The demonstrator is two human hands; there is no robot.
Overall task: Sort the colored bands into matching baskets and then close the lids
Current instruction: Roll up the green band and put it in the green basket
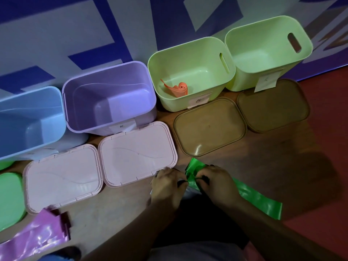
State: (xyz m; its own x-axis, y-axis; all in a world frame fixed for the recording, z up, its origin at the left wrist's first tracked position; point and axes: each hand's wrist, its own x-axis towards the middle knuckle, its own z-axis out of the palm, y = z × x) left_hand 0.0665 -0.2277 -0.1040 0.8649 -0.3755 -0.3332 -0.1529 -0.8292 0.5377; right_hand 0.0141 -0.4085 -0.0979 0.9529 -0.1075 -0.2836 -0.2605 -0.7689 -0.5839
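Green band point(250, 194) is lying on the floor at 5 o'clock, trailing rightward. Left hand point(169, 182) and right hand point(216, 180) are reaching forward, palms down, together, both pinching its bunched end.

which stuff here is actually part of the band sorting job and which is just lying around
In the job: green band held by left hand and right hand; purple band; orange band; purple basket; pink lid.
Lying about: nothing clearly.
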